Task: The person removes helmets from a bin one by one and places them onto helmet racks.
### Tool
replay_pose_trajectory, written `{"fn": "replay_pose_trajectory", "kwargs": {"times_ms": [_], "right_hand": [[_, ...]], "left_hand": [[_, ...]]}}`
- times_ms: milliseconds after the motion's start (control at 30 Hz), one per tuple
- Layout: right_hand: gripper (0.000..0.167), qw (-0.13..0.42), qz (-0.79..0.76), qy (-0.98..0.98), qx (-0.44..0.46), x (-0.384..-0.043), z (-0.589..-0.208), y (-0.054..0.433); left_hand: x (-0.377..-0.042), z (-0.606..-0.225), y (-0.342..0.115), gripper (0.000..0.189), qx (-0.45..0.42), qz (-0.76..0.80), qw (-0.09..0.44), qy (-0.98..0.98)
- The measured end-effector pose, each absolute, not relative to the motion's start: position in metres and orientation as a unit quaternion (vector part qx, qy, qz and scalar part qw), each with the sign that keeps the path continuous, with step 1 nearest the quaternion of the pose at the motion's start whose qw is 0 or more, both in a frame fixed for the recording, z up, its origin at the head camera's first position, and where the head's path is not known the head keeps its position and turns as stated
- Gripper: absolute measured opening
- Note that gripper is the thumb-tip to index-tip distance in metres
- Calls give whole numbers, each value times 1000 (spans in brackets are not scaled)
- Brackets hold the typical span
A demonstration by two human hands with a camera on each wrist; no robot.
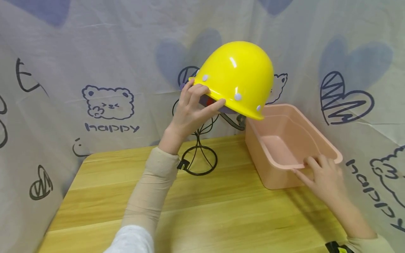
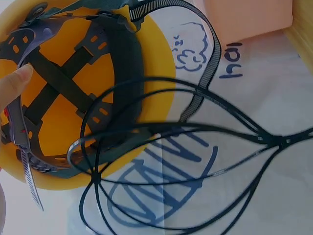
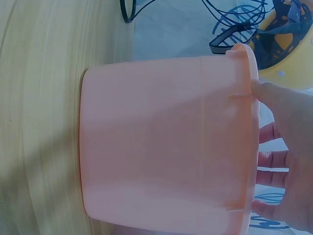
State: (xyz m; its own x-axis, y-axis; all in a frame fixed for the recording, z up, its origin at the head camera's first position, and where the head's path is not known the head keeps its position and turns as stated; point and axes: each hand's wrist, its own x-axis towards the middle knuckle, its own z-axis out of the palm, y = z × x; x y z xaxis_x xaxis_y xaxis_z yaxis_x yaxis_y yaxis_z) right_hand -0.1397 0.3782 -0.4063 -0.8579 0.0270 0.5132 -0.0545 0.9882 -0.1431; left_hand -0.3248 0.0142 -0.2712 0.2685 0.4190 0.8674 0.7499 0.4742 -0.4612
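Note:
A yellow hard hat (image 1: pixel 238 73) is held up in the air, tilted, by my left hand (image 1: pixel 190 109), whose fingers and thumb pinch its brim. From below, the left wrist view shows the hat's dark crossed straps (image 2: pixel 61 81) and its chin strap (image 2: pixel 210 63) hanging loose. Just beneath the hat stands a black wire stand (image 1: pixel 200 160) with a round base. At the right, my right hand (image 1: pixel 326 179) grips the near rim of a pink plastic bin (image 1: pixel 257 151). In the right wrist view the thumb lies outside the rim, with the fingers over the other side.
Bin and stand are on a wooden table (image 1: pixel 205 218). A pale curtain (image 1: pixel 133 59) with hearts and cartoon bears hangs behind the table and along both sides. The bin sits close to the right-hand curtain, and its visible floor is bare.

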Motion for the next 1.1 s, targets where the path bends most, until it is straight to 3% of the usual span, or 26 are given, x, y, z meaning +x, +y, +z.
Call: {"fn": "replay_pose_trajectory", "kwargs": {"times_ms": [1100], "right_hand": [[43, 272, 68, -960, 12, -140, -405, 379]], "left_hand": [[-323, -277, -42, 46, -458, -124, 620, -625]]}}
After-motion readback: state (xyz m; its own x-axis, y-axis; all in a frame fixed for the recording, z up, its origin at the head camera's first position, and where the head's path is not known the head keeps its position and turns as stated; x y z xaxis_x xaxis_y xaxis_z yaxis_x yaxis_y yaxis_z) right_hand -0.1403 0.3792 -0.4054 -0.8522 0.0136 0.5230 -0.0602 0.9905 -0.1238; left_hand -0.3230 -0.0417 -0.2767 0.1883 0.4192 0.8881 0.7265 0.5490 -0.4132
